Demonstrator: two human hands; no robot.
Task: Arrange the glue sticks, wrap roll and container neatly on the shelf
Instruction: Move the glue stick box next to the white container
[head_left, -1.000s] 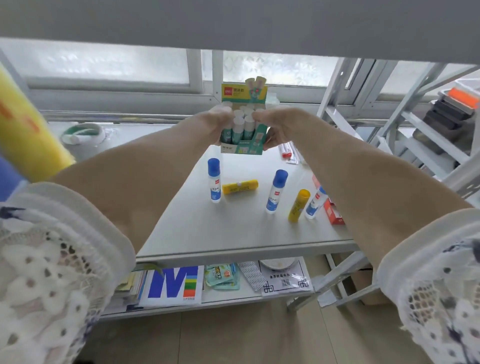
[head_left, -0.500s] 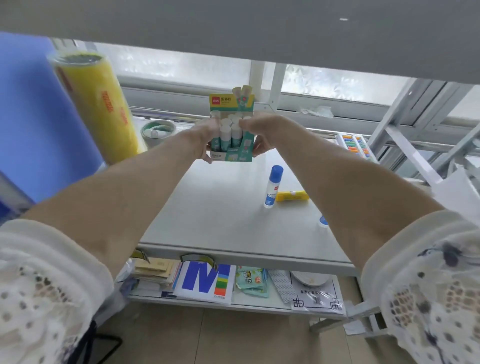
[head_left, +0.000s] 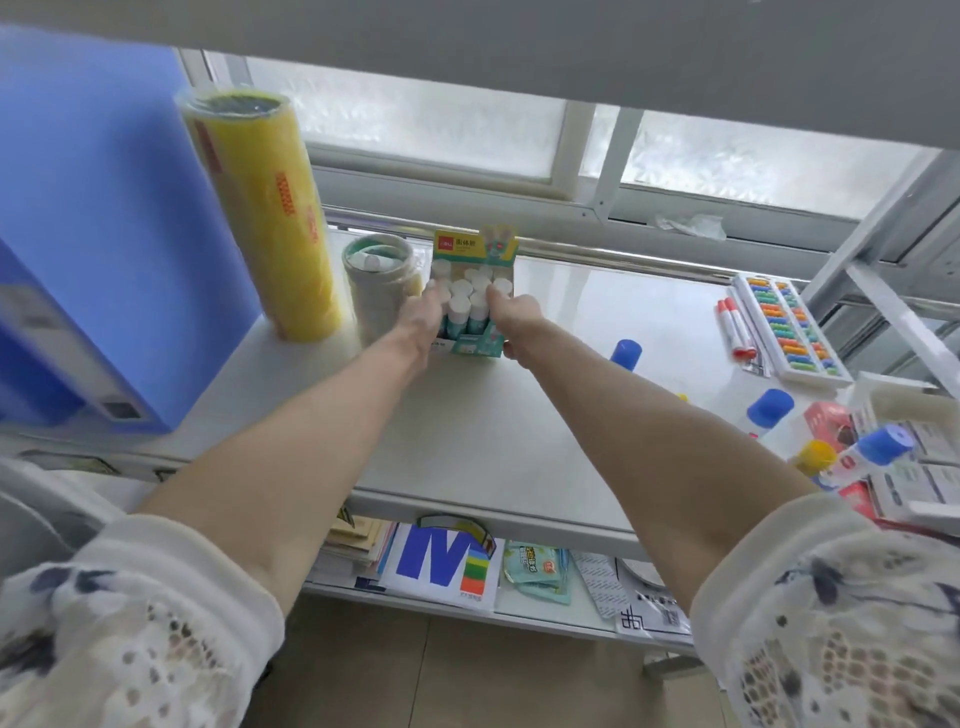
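To my left stands a blue binder (head_left: 98, 234), at the far right lie a tray of coloured beads (head_left: 789, 325) and two red-capped markers (head_left: 733, 330), and below me sit a booklet with a big blue M (head_left: 441, 564) and a green packet (head_left: 535, 569).

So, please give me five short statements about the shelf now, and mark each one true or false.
1. Both hands hold the glue stick box. True: the left hand is on its left side, the right hand on its right.
2. The yellow wrap roll lies flat on the shelf. False: it stands on end, leaning against the blue folder.
3. The round container is between the wrap roll and the glue stick box. True.
4. The glue stick box is empty. False: white caps of glue sticks show in it.
5. All loose glue sticks have yellow caps. False: several on the right have blue caps.
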